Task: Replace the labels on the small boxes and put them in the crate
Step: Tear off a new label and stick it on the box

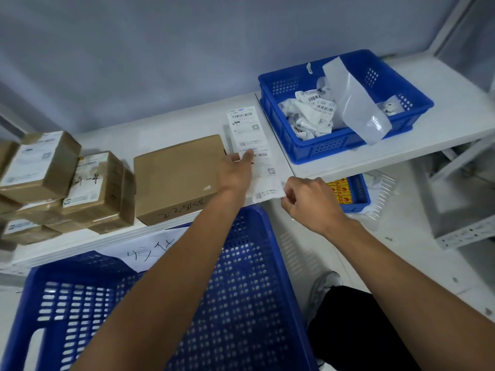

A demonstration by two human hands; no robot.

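Observation:
A strip of white shipping labels [247,129] lies on the white shelf [160,127], running toward its front edge. My left hand [235,172] presses flat on the nearer label with straight fingers. My right hand [308,202] pinches the strip's near corner at the shelf edge. A larger plain brown box [174,178] lies just left of the strip. Several small brown boxes [99,188] with labels are stacked at the far left. A big blue perforated crate [262,263] stands below the shelf in front of me.
A smaller blue crate [345,145] on the right shelf holds crumpled old labels and a grey plastic bag. Another blue bin [356,191] with yellow-red packets sits lower down. A handwritten paper sheet [144,253] hangs over the big crate's rim. My shoe and dark trouser leg are at the lower right.

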